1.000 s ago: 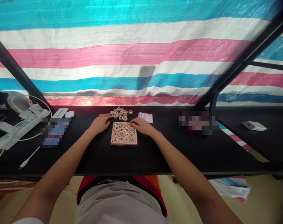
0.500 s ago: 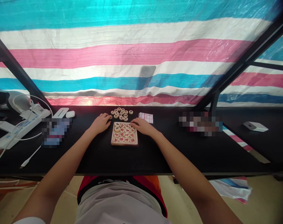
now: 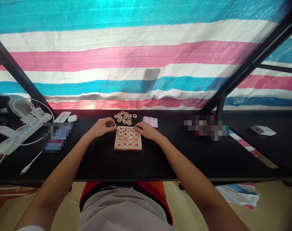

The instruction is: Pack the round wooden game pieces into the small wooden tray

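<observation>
A small wooden tray (image 3: 115,145) sits on the black table (image 3: 146,160), filled with round wooden chess pieces marked in red. Behind it lies a loose cluster of more round pieces (image 3: 124,117). My left hand (image 3: 101,125) hovers just left of the tray's far corner, its fingers pinched on one round piece (image 3: 113,125). My right hand (image 3: 146,130) rests at the tray's far right corner with fingertips touching the pieces there; its fingers are curled and I cannot see anything in them.
A small pink-and-white card (image 3: 150,121) lies right of the loose pieces. At the left are a white power strip with cables (image 3: 18,133) and a white mouse (image 3: 72,118). A white box (image 3: 261,130) is at the far right. A striped tarp hangs behind.
My left hand has lifted from the loose pile with one piece pinched in its fingers and moved toward the tray's far left corner. My right hand has barely moved.
</observation>
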Motion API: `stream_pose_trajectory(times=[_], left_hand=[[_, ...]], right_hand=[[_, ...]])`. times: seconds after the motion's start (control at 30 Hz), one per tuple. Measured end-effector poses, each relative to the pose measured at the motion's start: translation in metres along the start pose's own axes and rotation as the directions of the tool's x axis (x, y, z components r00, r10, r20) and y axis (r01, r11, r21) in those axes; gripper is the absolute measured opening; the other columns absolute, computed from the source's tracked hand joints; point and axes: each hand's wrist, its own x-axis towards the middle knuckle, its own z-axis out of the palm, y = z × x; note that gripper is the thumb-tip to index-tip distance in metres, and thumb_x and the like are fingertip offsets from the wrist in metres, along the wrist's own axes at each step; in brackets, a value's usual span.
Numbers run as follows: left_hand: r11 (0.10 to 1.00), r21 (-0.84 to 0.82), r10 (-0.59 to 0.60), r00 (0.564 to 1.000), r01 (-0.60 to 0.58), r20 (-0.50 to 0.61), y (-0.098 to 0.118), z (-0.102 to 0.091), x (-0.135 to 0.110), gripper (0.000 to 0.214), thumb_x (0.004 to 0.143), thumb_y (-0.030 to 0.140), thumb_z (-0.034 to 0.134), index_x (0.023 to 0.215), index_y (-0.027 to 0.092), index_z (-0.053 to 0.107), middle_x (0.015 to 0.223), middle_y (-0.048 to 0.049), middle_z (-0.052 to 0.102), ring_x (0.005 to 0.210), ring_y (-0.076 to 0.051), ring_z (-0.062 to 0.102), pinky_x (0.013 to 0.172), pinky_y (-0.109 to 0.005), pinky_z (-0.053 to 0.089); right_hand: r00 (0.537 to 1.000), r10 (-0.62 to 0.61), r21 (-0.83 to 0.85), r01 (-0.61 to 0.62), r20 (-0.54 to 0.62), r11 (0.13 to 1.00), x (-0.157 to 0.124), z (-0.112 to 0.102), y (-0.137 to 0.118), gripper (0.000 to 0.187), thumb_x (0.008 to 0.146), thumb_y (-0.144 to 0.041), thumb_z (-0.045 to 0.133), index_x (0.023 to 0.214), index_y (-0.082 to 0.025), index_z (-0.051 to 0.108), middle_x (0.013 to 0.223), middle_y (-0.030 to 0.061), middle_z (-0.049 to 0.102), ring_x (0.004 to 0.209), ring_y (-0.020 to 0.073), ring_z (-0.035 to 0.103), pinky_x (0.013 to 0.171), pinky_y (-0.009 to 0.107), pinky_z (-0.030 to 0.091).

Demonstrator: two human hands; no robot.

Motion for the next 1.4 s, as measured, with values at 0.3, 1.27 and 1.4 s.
stream_pose_trajectory(times=[0.3, 1.27, 1.4], left_hand=[[0.984, 0.014, 0.163, 0.937, -0.176, 0.31, 0.047, 0.006, -0.014, 0.035, 0.072, 0.052, 0.063, 0.083, 0.02, 0.071, 0.072, -0.0009, 0.063, 0.065, -0.014, 0.056, 0.061, -0.024, 0.042], [0.939, 0.113, 0.296, 0.929, -0.326, 0.223, 0.029, 0.012, -0.012, 0.052, 0.071, 0.058, 0.065, 0.113, 0.029, 0.065, 0.133, -0.007, 0.047, 0.123, -0.029, 0.042, 0.104, -0.041, 0.034], [0.948, 0.118, 0.259, 0.93, -0.296, 0.26, 0.022, 0.016, -0.01, 0.05, 0.074, 0.055, 0.062, 0.115, 0.026, 0.064, 0.13, -0.0076, 0.05, 0.121, -0.028, 0.044, 0.104, -0.039, 0.035]], right_hand=[[1.0, -0.006, -0.005, 0.006, -0.014, 1.0, 0.001, 0.002, 0.001, 0.03, 0.093, -0.035, 0.044, 0.099, -0.017, 0.067, 0.091, 0.0073, 0.064, 0.084, 0.0169, 0.058, 0.077, 0.027, 0.041], [1.0, -0.003, -0.02, 0.002, -0.01, 1.0, 0.001, 0.001, 0.0, 0.028, 0.093, -0.033, 0.045, 0.099, -0.016, 0.067, 0.091, 0.0081, 0.065, 0.085, 0.0177, 0.058, 0.077, 0.028, 0.042], [1.0, 0.005, -0.018, -0.005, -0.006, 1.0, 0.001, 0.0, -0.002, 0.028, 0.093, -0.032, 0.045, 0.099, -0.016, 0.067, 0.092, 0.0081, 0.065, 0.085, 0.0175, 0.059, 0.078, 0.028, 0.042]])
